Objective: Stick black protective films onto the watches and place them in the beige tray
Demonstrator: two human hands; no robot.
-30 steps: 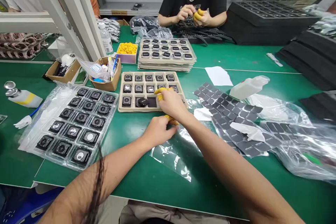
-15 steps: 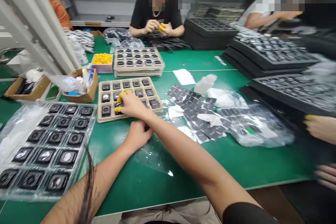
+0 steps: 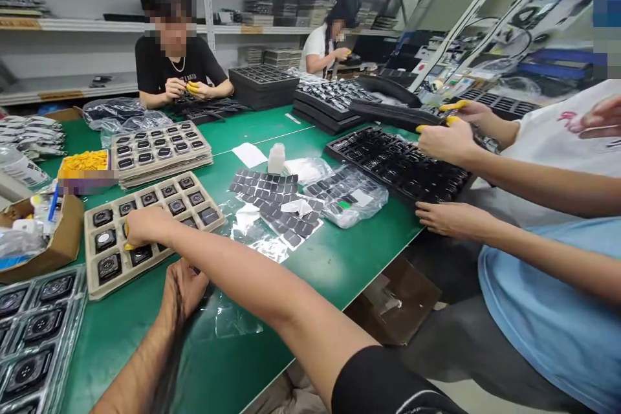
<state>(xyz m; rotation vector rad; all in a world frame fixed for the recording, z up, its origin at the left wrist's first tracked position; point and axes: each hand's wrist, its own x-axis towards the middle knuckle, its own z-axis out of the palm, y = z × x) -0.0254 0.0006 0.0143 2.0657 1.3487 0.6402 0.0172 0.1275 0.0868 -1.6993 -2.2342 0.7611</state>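
My right hand (image 3: 149,230) is over a beige tray (image 3: 160,257), its yellow-covered fingertips curled down into a middle compartment. Whatever lies between those fingers is hidden behind the hand. Square black watch cases, such as one at the near corner (image 3: 109,267), sit in the tray's compartments. At the tray's front edge, beneath my right forearm, my left hand (image 3: 184,288) rests on the green table with its fingers curled in; their tips and anything in them are out of sight. A clear plastic film (image 3: 230,318) lies beside it.
Clear blister trays of watch cases (image 3: 43,326) lie at the near left. Behind are a box of yellow finger cots (image 3: 86,163) and stacked trays (image 3: 162,165). Black sticker sheets (image 3: 286,207) lie rightward. Co-workers' hands (image 3: 449,142) handle a black foam tray (image 3: 398,165) at right.
My view has swung to the right, bringing more of the co-workers at right into sight. Both my hands keep nearly the same place at the beige tray.
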